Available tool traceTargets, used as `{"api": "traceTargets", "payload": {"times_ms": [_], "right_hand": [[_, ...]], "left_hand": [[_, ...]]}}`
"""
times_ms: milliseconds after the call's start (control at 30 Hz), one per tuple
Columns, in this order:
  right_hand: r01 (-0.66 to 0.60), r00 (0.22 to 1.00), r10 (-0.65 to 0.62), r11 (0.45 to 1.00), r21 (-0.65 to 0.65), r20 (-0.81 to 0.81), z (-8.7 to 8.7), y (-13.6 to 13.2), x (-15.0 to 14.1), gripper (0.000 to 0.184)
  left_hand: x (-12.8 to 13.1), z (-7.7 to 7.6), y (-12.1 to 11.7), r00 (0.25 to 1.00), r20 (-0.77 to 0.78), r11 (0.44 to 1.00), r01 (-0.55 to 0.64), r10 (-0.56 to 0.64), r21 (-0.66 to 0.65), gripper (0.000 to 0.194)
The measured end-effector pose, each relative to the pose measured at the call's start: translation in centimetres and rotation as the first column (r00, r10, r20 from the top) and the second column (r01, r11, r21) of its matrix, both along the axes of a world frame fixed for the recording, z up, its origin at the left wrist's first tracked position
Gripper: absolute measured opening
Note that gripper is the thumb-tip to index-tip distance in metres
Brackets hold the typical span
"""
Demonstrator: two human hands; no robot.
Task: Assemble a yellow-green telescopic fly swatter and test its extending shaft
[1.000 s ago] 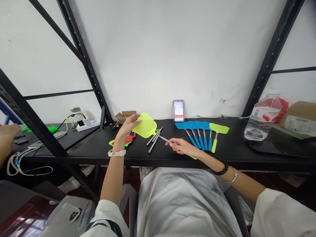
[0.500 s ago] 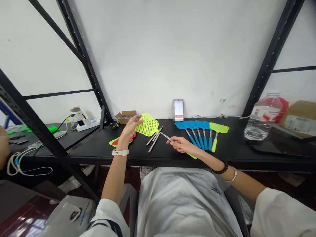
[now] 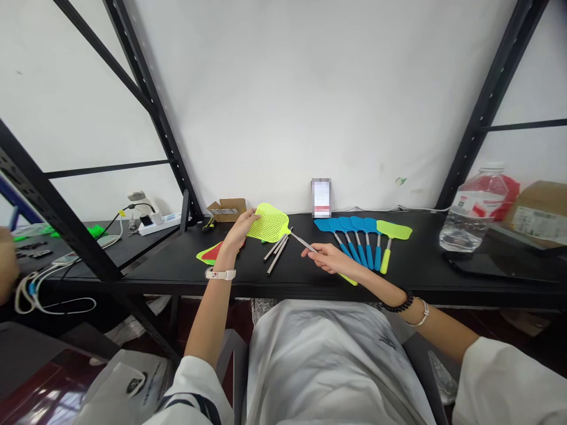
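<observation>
fingers of the left hand (image 3: 249,219): curled, gripping the side of a lime plastic swatter head (image 3: 270,223), held up off the shelf and tilted, mesh face showing. fingers of the right hand (image 3: 310,252): closed in a pinch on a thin steel rod (image 3: 301,241) with a lime grip (image 3: 348,279). rod tip at the neck of the swatter head; whether it sits inside cannot be told from this view. handling note: the rod looks best kept straight in line with the neck, with the left hand steady.

head view, on a black shelf (image 3: 420,277): loose steel rods (image 3: 277,255), just below the swatter head; red and lime swatter heads (image 3: 211,252), stacked by the left wrist; row of blue swatters (image 3: 358,248); one lime swatter (image 3: 392,231); small cardboard box (image 3: 225,209); water bottle (image 3: 465,224). far left: another person's hand (image 3: 5,265), by a lower shelf.
</observation>
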State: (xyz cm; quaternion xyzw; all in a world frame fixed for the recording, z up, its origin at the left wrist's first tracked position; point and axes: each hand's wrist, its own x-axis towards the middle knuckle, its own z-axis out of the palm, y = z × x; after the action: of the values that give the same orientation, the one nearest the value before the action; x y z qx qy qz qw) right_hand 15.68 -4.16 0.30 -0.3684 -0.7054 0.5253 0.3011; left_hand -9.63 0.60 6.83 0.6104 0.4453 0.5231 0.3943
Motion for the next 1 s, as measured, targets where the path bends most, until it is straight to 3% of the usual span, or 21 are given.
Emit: {"api": "traceTargets", "payload": {"times_ms": [133, 233, 400, 767, 1000], "right_hand": [[0.000, 0.993, -0.019, 0.987, 0.163, 0.116, 1.2, -0.6, 0.4, 0.037], [-0.013, 0.975, -0.055, 0.953, 0.303, 0.216, 2.1, -1.0, 0.8, 0.039], [-0.026, 0.934, -0.101, 0.937, 0.349, 0.342, 3.3, -1.4, 1.6, 0.037], [0.028, 0.821, -0.237, 0.926, 0.378, 0.520, 3.8, -0.5, 2.7, 0.027], [0.031, 0.812, -0.293, 0.885, 0.464, 0.505, 4.2, -0.6, 3.0, 0.029]], "left_hand": [[0.8, 0.1, -0.5, 0.987, -0.090, 0.991, 0.128, -0.130, -0.036, 0.034], [1.6, 0.3, -1.0, 0.972, -0.075, 0.974, 0.220, -0.223, -0.048, 0.044], [1.7, 0.9, -1.8, 0.968, 0.010, 0.967, 0.252, -0.253, 0.039, 0.047], [2.0, 1.7, -2.8, 0.978, -0.122, 0.946, 0.198, -0.172, 0.256, 0.041], [3.2, 1.8, -3.4, 0.981, -0.135, 0.948, 0.173, -0.141, 0.266, 0.041]]}}
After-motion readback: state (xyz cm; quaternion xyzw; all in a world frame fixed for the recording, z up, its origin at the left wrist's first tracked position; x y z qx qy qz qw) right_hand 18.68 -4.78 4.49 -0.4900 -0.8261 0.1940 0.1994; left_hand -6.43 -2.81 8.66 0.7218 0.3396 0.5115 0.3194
